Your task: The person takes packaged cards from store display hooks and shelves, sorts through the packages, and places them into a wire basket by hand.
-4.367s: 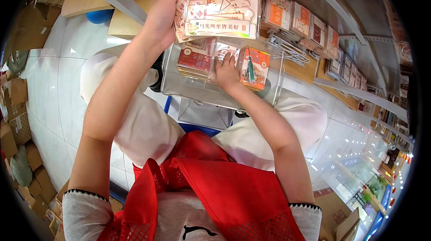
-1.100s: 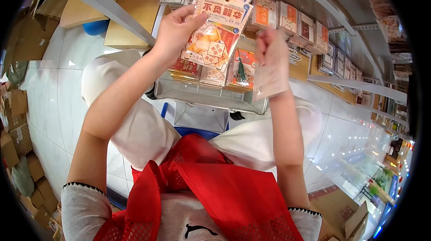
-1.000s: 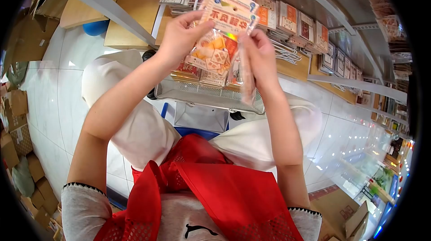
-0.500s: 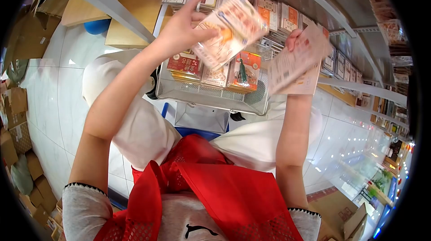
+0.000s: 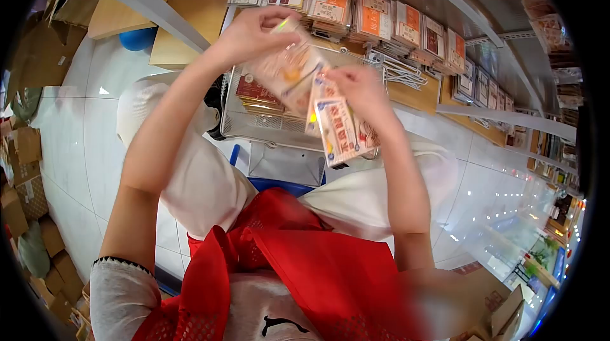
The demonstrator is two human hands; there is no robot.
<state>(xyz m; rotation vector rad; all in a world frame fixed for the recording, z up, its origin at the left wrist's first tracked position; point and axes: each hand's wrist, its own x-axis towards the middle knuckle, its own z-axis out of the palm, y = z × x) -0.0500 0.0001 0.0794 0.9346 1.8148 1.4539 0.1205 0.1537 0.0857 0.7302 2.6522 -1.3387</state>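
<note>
My left hand (image 5: 257,35) grips the top of a flat printed packet (image 5: 286,74), blurred by motion. In my right hand (image 5: 361,90) are other printed packets (image 5: 343,128), fanned a little, with orange and red lettering and a clear wrapper. The two sets meet or overlap above a wire basket (image 5: 254,126). Inside the basket, red and gold packets (image 5: 260,90) lie stacked at the left; the held packets hide much of the rest.
Rows of packaged packets (image 5: 373,17) line the shelf beyond the basket. Metal hooks (image 5: 400,73) lie at the shelf's front. A metal upright (image 5: 146,7) slants across the upper left. Cardboard boxes (image 5: 54,239) stand at far left.
My right hand has moved left and inward with its packets, and these now hang lower beside the others. My left hand has shifted slightly, its packet tilting the other way.
</note>
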